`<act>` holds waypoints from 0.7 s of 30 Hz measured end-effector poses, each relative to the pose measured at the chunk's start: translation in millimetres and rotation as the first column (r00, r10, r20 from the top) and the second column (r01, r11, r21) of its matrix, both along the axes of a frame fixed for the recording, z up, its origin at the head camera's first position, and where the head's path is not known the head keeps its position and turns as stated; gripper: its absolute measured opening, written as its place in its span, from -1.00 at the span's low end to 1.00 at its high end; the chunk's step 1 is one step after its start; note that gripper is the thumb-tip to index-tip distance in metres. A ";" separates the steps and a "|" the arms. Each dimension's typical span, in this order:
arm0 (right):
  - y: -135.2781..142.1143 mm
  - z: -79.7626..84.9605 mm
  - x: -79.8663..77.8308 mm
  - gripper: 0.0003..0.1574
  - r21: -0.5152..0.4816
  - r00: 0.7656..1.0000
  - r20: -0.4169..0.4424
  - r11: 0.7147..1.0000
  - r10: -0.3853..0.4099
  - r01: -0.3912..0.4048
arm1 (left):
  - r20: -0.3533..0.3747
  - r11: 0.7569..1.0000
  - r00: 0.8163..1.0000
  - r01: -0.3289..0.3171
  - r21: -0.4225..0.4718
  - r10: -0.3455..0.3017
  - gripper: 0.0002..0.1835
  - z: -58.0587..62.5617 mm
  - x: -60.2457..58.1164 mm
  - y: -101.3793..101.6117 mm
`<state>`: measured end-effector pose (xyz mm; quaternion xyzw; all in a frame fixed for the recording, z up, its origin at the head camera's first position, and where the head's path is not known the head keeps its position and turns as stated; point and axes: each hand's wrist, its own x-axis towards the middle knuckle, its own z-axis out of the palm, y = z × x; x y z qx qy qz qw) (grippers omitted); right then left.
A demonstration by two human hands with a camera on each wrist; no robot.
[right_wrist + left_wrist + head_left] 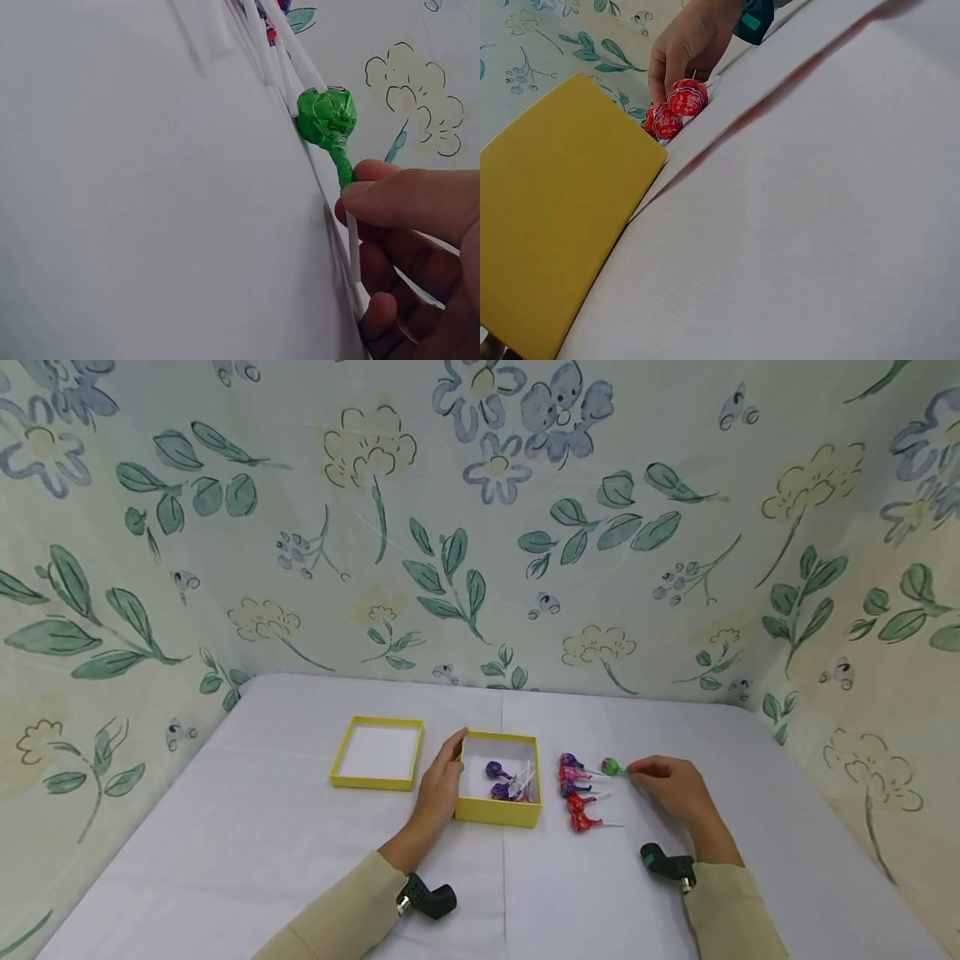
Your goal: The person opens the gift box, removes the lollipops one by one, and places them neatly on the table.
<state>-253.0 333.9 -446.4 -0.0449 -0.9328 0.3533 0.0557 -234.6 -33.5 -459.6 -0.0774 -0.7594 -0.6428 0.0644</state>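
My right hand (675,785) pinches a green-wrapped lollipop (327,118) by its white stick between thumb and fingers, close over the table. The candy end points left, towards a column of several red, pink and purple lollipops (583,822) lying with their sticks to the right. My left hand (437,789) holds the left side of an open yellow box (498,812), its fingers reaching the far left corner. Inside the box lie several lollipops (498,770), purple ones among them. The left wrist view shows the box's yellow outer wall and two red lollipops (687,97) beyond it.
A yellow-rimmed lid (372,783) with a white inside lies left of the box. A white cloth (225,843) with a crease covers the table. Floral-patterned fabric (480,568) hangs behind and at both sides.
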 end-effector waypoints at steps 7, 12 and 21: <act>-5.8 3.7 2.5 -0.81 0.015 1.000 0.002 1.000 -0.016 0.016 | 0.014 1.000 1.000 -0.002 -0.010 0.002 -0.43 1.2 1.8 0.8; -6.0 2.2 0.2 -0.81 0.023 1.000 -0.004 0.999 -0.024 0.025 | 0.007 1.000 1.000 -0.003 -0.010 0.003 -0.44 0.8 1.4 0.5; -7.9 0.4 -4.0 -0.79 0.036 0.999 0.002 0.998 -0.051 0.051 | -0.038 1.000 0.999 0.008 -0.009 -0.008 -0.43 0.8 2.0 0.1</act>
